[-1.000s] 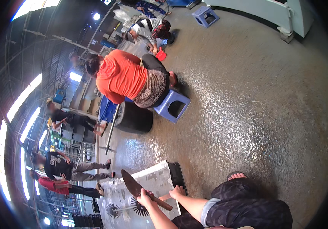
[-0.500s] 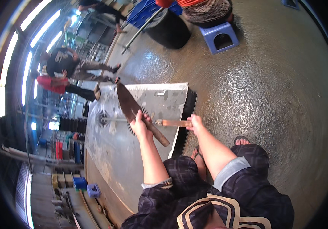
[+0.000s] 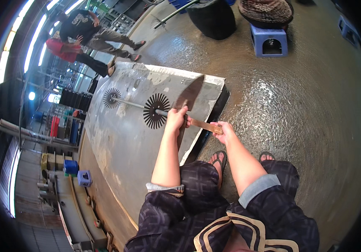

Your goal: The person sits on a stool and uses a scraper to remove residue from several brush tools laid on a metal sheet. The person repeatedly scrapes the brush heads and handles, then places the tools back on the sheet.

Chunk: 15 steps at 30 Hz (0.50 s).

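My left hand (image 3: pixel 176 120) is closed round the wooden handle of a trowel (image 3: pixel 192 93), whose broad, pointed brown blade tilts up and to the right. In my right hand (image 3: pixel 223 132), fingers and thumb pinch the near end of a flat brown strip (image 3: pixel 205 125). The strip's other end reaches my left hand, where its tip is hidden. Beyond my left hand, a metal rod with a black slotted disc (image 3: pixel 156 111) and a second, farther disc (image 3: pixel 112 98) lies over a grey sheet-topped platform (image 3: pixel 126 155). Whether the rod touches my left hand I cannot tell.
A dark edge (image 3: pixel 210 126) bounds the platform beside my feet. Wet concrete floor (image 3: pixel 268 109) spreads to the right. A blue stool (image 3: pixel 270 41) and a black tub (image 3: pixel 212 19) stand ahead. Two people (image 3: pixel 79 29) stand at far left. Shelves and a small blue stool (image 3: pixel 85 178) line the left.
The trowel has swung from pointing up-left to pointing up-right, uncovering the black disc. My left hand has moved right and up, closer to the strip. The view has shifted.
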{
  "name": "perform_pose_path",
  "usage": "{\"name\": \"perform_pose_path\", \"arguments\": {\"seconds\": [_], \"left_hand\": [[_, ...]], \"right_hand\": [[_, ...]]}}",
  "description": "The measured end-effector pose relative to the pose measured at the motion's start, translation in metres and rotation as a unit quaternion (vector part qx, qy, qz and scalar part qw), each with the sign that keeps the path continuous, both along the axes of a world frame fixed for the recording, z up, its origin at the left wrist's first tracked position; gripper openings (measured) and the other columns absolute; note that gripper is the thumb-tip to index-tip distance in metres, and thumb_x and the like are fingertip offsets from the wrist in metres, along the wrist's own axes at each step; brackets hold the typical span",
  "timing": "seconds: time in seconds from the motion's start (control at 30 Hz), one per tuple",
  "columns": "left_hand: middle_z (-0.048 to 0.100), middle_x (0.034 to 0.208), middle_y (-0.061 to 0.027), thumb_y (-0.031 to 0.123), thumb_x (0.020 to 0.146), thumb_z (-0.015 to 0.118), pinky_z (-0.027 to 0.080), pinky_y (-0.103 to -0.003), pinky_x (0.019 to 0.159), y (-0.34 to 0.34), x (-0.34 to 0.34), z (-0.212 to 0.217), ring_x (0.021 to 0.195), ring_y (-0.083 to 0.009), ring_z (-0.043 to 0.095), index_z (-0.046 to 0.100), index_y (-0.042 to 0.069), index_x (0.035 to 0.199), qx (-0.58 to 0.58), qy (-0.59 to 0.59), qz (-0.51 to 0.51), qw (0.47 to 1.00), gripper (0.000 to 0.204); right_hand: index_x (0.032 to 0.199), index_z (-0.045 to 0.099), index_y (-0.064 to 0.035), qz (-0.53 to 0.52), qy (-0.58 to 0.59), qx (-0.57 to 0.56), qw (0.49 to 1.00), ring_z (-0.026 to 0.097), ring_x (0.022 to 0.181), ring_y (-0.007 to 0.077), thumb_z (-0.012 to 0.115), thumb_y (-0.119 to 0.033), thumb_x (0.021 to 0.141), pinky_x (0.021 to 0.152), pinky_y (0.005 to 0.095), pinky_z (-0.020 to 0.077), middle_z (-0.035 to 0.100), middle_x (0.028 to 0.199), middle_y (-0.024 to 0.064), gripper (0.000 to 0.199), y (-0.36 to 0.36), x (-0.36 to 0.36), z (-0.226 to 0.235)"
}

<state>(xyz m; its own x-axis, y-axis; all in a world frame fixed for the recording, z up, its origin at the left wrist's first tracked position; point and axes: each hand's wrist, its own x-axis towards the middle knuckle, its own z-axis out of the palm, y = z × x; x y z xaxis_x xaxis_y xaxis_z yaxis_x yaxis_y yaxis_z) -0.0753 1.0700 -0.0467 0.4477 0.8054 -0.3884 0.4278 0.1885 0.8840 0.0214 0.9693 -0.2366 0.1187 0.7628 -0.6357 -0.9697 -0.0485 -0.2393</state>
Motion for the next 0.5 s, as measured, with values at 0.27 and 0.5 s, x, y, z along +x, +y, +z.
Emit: {"name": "perform_pose_path", "arguments": {"seconds": [0.27, 0.5], "left_hand": [[0.052, 0.055, -0.0076, 0.014, 0.087, 0.05, 0.04, -0.027, 0.035, -0.004, -0.087, -0.096, 0.04, -0.015, 0.05, 0.048, 0.004, 0.099, 0.02, 0.047, 0.194, 0.98, 0.016], [0.051, 0.054, -0.0066, 0.013, 0.086, 0.054, 0.039, -0.026, 0.033, -0.029, -0.081, -0.134, 0.039, -0.0145, 0.048, 0.047, 0.004, 0.094, 0.029, -0.071, 0.273, 0.959, 0.014]], "right_hand": [[0.084, 0.052, -0.0075, 0.006, 0.104, -0.045, 0.994, 0.049, 0.073, 0.0188, 0.067, -0.021, 0.076, 0.056, 0.033, 0.0415, 0.052, 0.077, 0.0044, 0.021, -0.007, -0.03, 0.003], [0.078, 0.05, -0.008, -0.039, 0.2, -0.065, 0.977, 0.049, 0.069, 0.0172, 0.066, -0.011, 0.076, 0.057, 0.032, 0.0462, 0.049, 0.071, 0.0035, 0.017, -0.002, -0.021, -0.006]]}}
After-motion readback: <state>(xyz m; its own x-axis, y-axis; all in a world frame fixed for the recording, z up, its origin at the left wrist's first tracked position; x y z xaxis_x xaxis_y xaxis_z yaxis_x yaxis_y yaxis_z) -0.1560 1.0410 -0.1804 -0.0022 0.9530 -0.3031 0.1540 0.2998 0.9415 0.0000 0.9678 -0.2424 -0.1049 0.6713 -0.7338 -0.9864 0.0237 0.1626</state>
